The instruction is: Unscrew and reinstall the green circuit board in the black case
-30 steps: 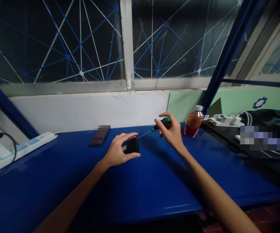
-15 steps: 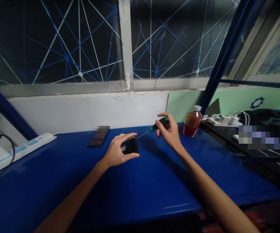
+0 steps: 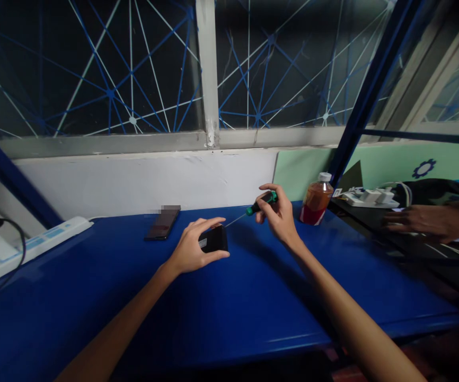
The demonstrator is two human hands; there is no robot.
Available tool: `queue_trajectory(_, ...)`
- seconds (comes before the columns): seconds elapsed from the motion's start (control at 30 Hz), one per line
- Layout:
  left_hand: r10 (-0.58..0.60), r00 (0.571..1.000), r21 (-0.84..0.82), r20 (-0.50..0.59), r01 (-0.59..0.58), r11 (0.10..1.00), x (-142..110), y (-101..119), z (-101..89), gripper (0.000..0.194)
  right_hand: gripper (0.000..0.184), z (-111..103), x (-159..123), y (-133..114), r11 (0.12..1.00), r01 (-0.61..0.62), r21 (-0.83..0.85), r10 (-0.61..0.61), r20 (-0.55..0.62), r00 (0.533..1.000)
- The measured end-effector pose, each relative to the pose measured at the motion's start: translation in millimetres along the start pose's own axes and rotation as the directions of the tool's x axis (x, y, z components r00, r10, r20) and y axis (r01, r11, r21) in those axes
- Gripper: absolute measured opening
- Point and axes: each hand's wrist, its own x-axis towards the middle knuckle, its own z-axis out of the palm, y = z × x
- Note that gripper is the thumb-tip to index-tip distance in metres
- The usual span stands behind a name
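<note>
Fingers and thumb of the left hand (image 3: pixel 192 246) are curled around a black device (image 3: pixel 214 240), which is held by its edges above the near-middle part of the blue table (image 3: pixel 221 307). A green-and-black screwdriver (image 3: pixel 262 203) is gripped in the right hand (image 3: pixel 279 212), its shaft pointed left at the device's far right corner; whether the tip touches cannot be told. To the left, a phone (image 3: pixel 163 223) is seen lying flat; to the right, a bottle (image 3: pixel 317 199) stands upright.
</note>
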Motion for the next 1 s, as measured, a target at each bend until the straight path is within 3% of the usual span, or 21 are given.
queue_trajectory(0.27, -0.005, 1.0, -0.003, 0.001, 0.005, 1.0, -0.1, 0.4, -0.2, 0.064, 0.03, 0.9, -1.1, -8.1, 0.996, -0.025, -0.086, 0.022, -0.036, 0.999)
queue_trajectory(0.67, -0.003, 1.0, -0.004, 0.006, 0.003, 1.0, -0.2, 1.4, 0.1, 0.065, 0.034, 0.0, 0.3, -2.8, 1.0, 0.028, -0.003, -0.028, 0.029, 0.999)
queue_trajectory(1.0, -0.014, 1.0, -0.006, -0.004, 0.014, 1.0, 0.2, 2.0, -1.2, 0.064, 0.034, 1.2, -1.1, -7.2, 0.997, -0.029, -0.07, 0.026, -0.042, 0.999)
